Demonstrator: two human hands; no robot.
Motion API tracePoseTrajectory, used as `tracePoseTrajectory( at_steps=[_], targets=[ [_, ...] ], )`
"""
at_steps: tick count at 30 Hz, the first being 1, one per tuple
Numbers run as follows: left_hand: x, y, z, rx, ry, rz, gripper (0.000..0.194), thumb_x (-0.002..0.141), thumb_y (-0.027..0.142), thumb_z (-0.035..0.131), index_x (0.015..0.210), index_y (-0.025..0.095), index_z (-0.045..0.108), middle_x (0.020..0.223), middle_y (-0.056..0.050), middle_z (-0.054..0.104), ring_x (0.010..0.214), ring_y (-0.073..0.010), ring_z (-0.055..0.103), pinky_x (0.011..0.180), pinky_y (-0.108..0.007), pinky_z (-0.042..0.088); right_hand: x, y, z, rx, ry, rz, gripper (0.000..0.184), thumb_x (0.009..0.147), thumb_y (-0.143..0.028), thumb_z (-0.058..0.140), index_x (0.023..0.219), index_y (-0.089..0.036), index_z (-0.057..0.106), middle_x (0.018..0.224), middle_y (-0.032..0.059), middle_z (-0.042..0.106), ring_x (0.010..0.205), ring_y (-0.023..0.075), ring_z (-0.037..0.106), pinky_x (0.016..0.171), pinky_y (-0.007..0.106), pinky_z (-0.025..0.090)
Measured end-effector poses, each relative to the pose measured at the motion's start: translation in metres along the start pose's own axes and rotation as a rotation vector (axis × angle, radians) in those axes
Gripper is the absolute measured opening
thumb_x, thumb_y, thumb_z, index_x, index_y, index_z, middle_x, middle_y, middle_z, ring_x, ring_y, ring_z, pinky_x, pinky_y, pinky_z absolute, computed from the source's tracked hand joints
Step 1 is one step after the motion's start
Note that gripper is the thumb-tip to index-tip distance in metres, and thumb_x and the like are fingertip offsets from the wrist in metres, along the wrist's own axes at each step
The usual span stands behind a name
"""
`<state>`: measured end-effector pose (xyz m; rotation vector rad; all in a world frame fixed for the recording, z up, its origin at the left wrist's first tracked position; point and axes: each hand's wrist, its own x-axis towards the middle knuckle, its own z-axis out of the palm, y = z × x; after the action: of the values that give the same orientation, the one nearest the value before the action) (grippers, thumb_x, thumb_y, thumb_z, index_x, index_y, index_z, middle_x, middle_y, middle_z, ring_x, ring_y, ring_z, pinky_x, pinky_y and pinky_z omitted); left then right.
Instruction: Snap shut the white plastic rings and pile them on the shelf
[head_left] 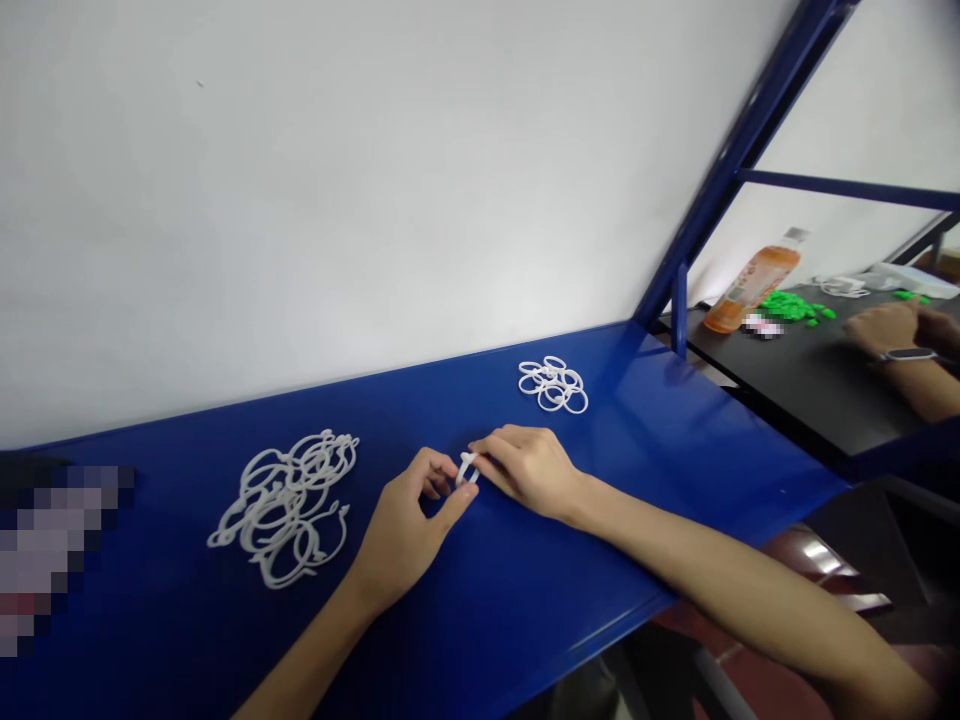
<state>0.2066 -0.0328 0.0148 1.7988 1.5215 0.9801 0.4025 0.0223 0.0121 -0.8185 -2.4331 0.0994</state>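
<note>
Over the middle of the blue table (pixel 480 580), both hands close on one small white plastic ring (pixel 466 468). My left hand (pixel 412 525) pinches it between thumb and fingers from the left. From the right, the fingertips of my right hand (pixel 529 468) grip its upper part; fingers hide some of the ring. To the left lies a tangled pile of open white plastic rings (pixel 289 505) with loop-shaped ends. A smaller group of closed white rings (pixel 553 385) lies beyond my right hand, near the wall.
A white wall (pixel 337 200) rises behind the table. At right stands a blue metal frame (pixel 739 165). Past it, a black table (pixel 795 385) carries an orange drink bottle (pixel 754 285) and green pieces (pixel 787 306). Another person's hand (pixel 885 328) is there.
</note>
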Motion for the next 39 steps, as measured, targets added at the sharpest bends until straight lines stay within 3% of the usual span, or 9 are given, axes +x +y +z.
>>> tracePoseTrajectory(
  at_steps=[5,10,14,18,21,24,29,33,39],
  targets=[
    [0.004,-0.001,-0.002,0.01,-0.031,-0.007,0.022,0.089,0.043,0.056,0.082,0.023,0.063,0.073,0.003,0.066,0.065,-0.0134,0.06,0.064,-0.026,0.048,0.002,0.008,-0.008,0.186,-0.017,0.059,0.024,0.101,-0.037,0.053,0.109,-0.017,0.065,0.1,0.0073,0.071,0.083,0.0164,0.069,0.069,0.026,0.052],
    [0.003,-0.008,-0.003,-0.002,-0.031,-0.039,0.026,0.091,0.047,0.055,0.088,0.023,0.063,0.077,0.003,0.067,0.068,-0.0136,0.061,0.063,-0.025,0.048,0.003,0.008,-0.007,0.375,-0.008,0.01,0.016,0.101,-0.029,0.054,0.108,-0.018,0.063,0.102,0.0063,0.071,0.087,0.0153,0.069,0.077,0.027,0.054],
    [0.006,-0.013,-0.006,0.19,0.002,0.11,0.022,0.093,0.043,0.054,0.091,0.024,0.065,0.085,0.0,0.07,0.078,-0.0169,0.063,0.075,-0.03,0.051,0.004,0.017,-0.003,0.428,0.041,0.063,0.011,0.099,-0.027,0.058,0.103,-0.018,0.063,0.095,0.0042,0.071,0.081,0.0142,0.068,0.073,0.025,0.053],
    [0.018,-0.03,-0.025,0.592,0.152,0.293,0.029,0.096,0.041,0.047,0.102,0.021,0.067,0.104,-0.008,0.071,0.103,-0.0261,0.06,0.1,-0.043,0.044,0.007,0.049,-0.01,0.232,0.162,0.182,0.008,0.097,-0.023,0.059,0.097,-0.018,0.066,0.093,0.0046,0.07,0.082,0.0155,0.065,0.075,0.027,0.051],
    [0.024,-0.046,-0.045,0.893,0.282,0.158,0.042,0.096,0.041,0.043,0.121,0.014,0.064,0.123,-0.015,0.065,0.115,-0.0352,0.053,0.099,-0.05,0.042,0.008,0.081,-0.022,0.03,0.247,0.35,0.009,0.095,-0.02,0.06,0.097,-0.018,0.069,0.095,0.0063,0.068,0.078,0.0164,0.064,0.073,0.028,0.049],
    [0.025,-0.058,-0.058,1.05,0.241,-0.005,0.049,0.096,0.042,0.041,0.128,0.012,0.062,0.13,-0.017,0.062,0.117,-0.0403,0.05,0.095,-0.053,0.042,0.005,0.106,-0.032,-0.103,0.272,0.517,0.013,0.095,-0.02,0.058,0.098,-0.018,0.071,0.095,0.0067,0.068,0.076,0.0172,0.063,0.074,0.029,0.049],
    [0.025,-0.06,-0.062,1.045,0.111,-0.042,0.043,0.097,0.037,0.037,0.12,0.016,0.066,0.116,-0.014,0.07,0.11,-0.0378,0.054,0.09,-0.05,0.042,-0.001,0.119,-0.039,-0.306,0.155,0.684,0.019,0.095,-0.024,0.055,0.099,-0.02,0.073,0.098,0.0083,0.07,0.095,0.0245,0.061,0.081,0.034,0.048],
    [0.024,-0.055,-0.06,0.988,0.134,0.019,0.037,0.096,0.034,0.037,0.111,0.02,0.068,0.107,-0.011,0.073,0.106,-0.0355,0.056,0.088,-0.049,0.04,-0.002,0.117,-0.04,-0.381,0.123,0.686,0.022,0.095,-0.027,0.053,0.101,-0.019,0.073,0.102,0.01,0.07,0.099,0.0279,0.057,0.082,0.036,0.049],
    [0.023,-0.044,-0.061,0.851,0.256,0.059,0.029,0.095,0.038,0.045,0.104,0.023,0.068,0.101,-0.009,0.075,0.107,-0.0353,0.057,0.094,-0.053,0.036,0.001,0.106,-0.043,-0.379,0.211,0.599,0.024,0.097,-0.028,0.052,0.101,-0.017,0.073,0.099,0.0112,0.07,0.097,0.0295,0.055,0.079,0.039,0.05]
  ],
)
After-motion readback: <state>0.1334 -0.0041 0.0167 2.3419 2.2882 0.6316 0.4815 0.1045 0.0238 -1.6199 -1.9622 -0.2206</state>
